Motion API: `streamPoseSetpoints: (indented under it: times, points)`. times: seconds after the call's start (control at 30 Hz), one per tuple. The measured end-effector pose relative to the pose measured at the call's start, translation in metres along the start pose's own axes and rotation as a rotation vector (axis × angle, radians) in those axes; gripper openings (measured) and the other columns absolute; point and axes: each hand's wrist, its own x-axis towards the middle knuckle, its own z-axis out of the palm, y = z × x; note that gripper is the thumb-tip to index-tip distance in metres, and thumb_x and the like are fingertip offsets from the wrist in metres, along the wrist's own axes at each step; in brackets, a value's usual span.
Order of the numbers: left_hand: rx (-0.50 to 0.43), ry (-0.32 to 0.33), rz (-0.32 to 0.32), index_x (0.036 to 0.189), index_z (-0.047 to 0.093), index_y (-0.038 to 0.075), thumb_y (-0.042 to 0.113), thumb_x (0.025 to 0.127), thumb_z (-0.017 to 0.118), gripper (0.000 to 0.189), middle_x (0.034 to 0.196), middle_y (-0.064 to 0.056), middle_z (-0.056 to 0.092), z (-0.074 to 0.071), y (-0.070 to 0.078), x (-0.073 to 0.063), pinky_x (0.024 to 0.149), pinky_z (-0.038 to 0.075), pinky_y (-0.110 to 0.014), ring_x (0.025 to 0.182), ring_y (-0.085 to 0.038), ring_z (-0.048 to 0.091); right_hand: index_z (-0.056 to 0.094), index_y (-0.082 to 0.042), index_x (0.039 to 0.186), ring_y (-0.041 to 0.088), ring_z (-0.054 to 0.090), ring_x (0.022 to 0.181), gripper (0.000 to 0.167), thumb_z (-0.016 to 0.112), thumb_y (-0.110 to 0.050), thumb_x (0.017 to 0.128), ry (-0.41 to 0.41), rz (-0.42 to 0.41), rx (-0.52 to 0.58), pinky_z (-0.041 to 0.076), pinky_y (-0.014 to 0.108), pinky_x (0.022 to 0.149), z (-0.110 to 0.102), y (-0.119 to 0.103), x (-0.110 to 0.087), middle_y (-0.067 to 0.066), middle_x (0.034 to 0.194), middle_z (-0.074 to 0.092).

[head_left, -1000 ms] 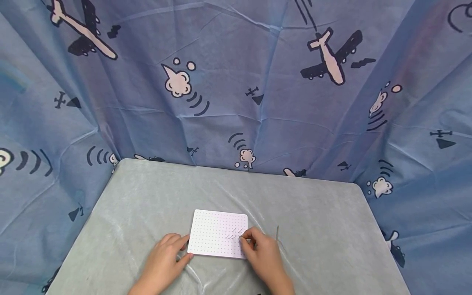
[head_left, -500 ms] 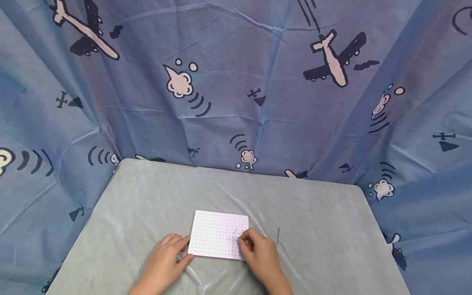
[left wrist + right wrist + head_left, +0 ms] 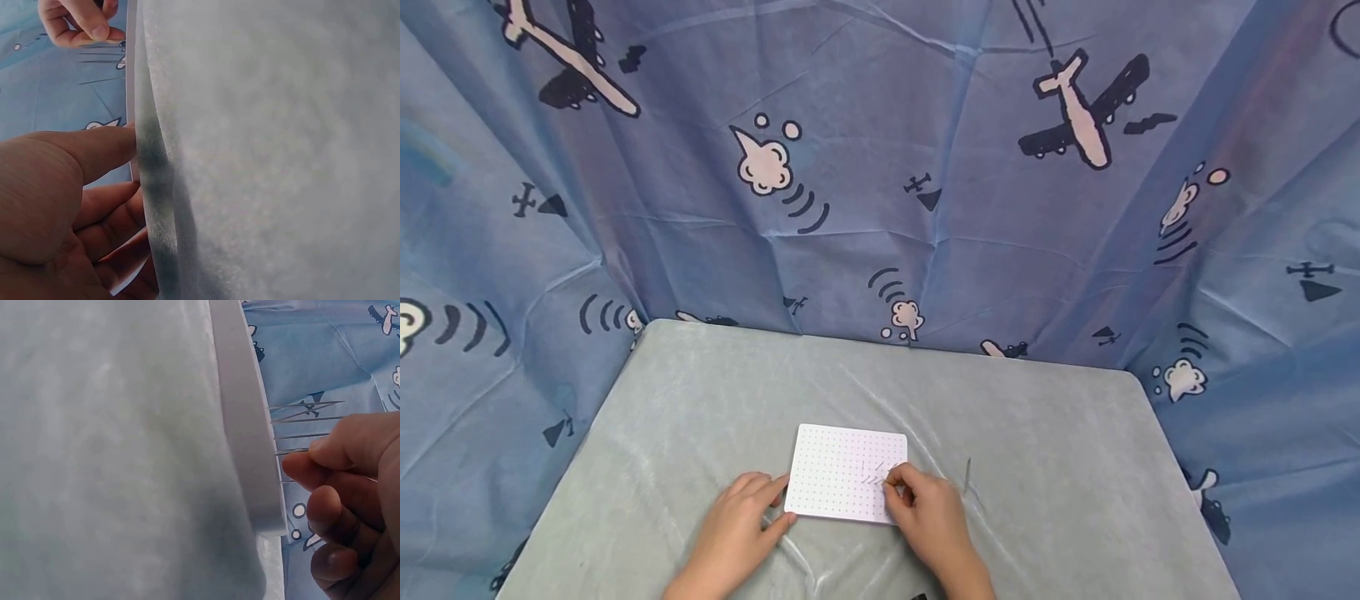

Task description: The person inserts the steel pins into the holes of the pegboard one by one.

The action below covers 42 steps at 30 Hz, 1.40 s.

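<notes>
A white board with a grid of small dots lies on the grey cloth. Several thin metal needles stand up from its right half. My right hand is over the board's right side and pinches one needle between thumb and index finger, its lower end at the board's top face. The other fingers of that hand curl loosely. My left hand rests at the board's left side, thumb at the near left corner and index finger against the left edge; in the left wrist view its thumb touches the board's side.
A thin dark rod, needle-like, shows on the grey cloth to the right of my right hand. Behind and beside the table hangs a blue curtain with printed planes and clouds.
My right hand's fingertips have shifted slightly left over the board, still pinching. The left hand keeps its place at the board's edge. The head view has shifted a little.
</notes>
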Motion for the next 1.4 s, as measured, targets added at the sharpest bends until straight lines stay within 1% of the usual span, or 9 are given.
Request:
streamPoseSetpoints:
  times: [0.23, 0.4, 0.47, 0.67, 0.8, 0.9, 0.97, 1.23, 1.4]
  points:
    - [0.0, 0.005, 0.002, 0.129, 0.08, 0.008, 0.027, 0.082, 0.099, 0.054, 0.089, 0.018, 0.059, 0.0, 0.001, 0.0, 0.092, 0.053, -0.039, 0.106, -0.009, 0.059, 0.072, -0.026, 0.086, -0.009, 0.038, 0.055, 0.027, 0.086, -0.003, 0.083, -0.016, 0.034, 0.0, 0.034, 0.013, 0.053, 0.0, 0.0, -0.001, -0.025, 0.063, 0.043]
    - [0.008, 0.011, 0.011, 0.128, 0.08, 0.009, 0.027, 0.082, 0.099, 0.053, 0.09, 0.018, 0.059, 0.0, 0.002, 0.0, 0.088, 0.053, -0.037, 0.102, -0.008, 0.057, 0.076, -0.023, 0.085, -0.007, 0.04, 0.054, 0.024, 0.091, -0.006, 0.084, -0.035, 0.073, -0.025, 0.037, 0.016, 0.052, -0.005, -0.003, -0.003, -0.023, 0.063, 0.047]
    - [0.009, 0.007, 0.012, 0.128, 0.08, 0.009, 0.027, 0.082, 0.099, 0.053, 0.09, 0.018, 0.059, 0.001, 0.002, -0.001, 0.088, 0.053, -0.037, 0.101, -0.008, 0.056, 0.078, -0.022, 0.086, -0.007, 0.041, 0.055, 0.021, 0.093, -0.008, 0.084, -0.044, 0.101, -0.045, 0.038, 0.018, 0.053, -0.009, -0.005, -0.003, -0.022, 0.064, 0.053]
    - [0.003, 0.003, 0.01, 0.129, 0.079, 0.008, 0.027, 0.083, 0.098, 0.053, 0.09, 0.019, 0.059, 0.002, 0.002, -0.001, 0.087, 0.052, -0.036, 0.1, -0.007, 0.055, 0.081, -0.018, 0.09, -0.003, 0.05, 0.06, 0.013, 0.093, -0.013, 0.086, -0.017, 0.194, -0.174, 0.046, 0.026, 0.056, -0.034, 0.002, -0.004, -0.012, 0.077, 0.073]
    - [0.001, -0.002, 0.006, 0.129, 0.079, 0.008, 0.027, 0.083, 0.098, 0.053, 0.09, 0.019, 0.059, 0.001, 0.002, -0.002, 0.087, 0.052, -0.035, 0.099, -0.006, 0.054, 0.081, -0.017, 0.09, 0.003, 0.059, 0.065, 0.009, 0.09, -0.015, 0.09, 0.028, 0.293, -0.254, 0.052, 0.032, 0.06, -0.049, 0.018, -0.006, -0.011, 0.076, 0.069]
    - [0.0, -0.002, 0.004, 0.129, 0.079, 0.008, 0.027, 0.083, 0.098, 0.053, 0.091, 0.018, 0.059, 0.0, 0.002, -0.001, 0.086, 0.052, -0.035, 0.098, -0.005, 0.053, 0.082, -0.013, 0.093, 0.01, 0.062, 0.067, 0.003, 0.084, -0.015, 0.095, 0.028, 0.374, -0.281, 0.054, 0.038, 0.061, -0.059, 0.03, -0.007, -0.008, 0.077, 0.069]
    - [0.001, -0.001, 0.004, 0.129, 0.079, 0.008, 0.027, 0.083, 0.098, 0.053, 0.091, 0.018, 0.06, 0.0, 0.002, -0.001, 0.087, 0.052, -0.035, 0.099, -0.006, 0.054, 0.081, -0.009, 0.096, 0.013, 0.063, 0.067, 0.005, 0.08, -0.014, 0.096, 0.012, 0.419, -0.294, 0.055, 0.041, 0.06, -0.063, 0.037, -0.007, -0.005, 0.078, 0.069]
    - [-0.002, -0.006, -0.001, 0.13, 0.079, 0.008, 0.027, 0.084, 0.098, 0.053, 0.092, 0.017, 0.061, 0.0, 0.002, -0.001, 0.088, 0.052, -0.036, 0.1, -0.006, 0.055, 0.081, -0.002, 0.101, 0.016, 0.061, 0.063, 0.015, 0.079, -0.015, 0.096, -0.064, 0.525, -0.337, 0.053, 0.043, 0.057, -0.059, 0.051, -0.006, -0.001, 0.075, 0.067]
    - [-0.001, -0.003, 0.003, 0.129, 0.079, 0.008, 0.027, 0.084, 0.098, 0.053, 0.092, 0.017, 0.059, 0.002, 0.001, 0.0, 0.09, 0.053, -0.037, 0.102, -0.008, 0.056, 0.081, 0.0, 0.103, 0.019, 0.062, 0.064, 0.018, 0.078, -0.016, 0.096, -0.064, 0.538, -0.336, 0.054, 0.046, 0.057, -0.053, 0.055, -0.006, 0.0, 0.075, 0.066]
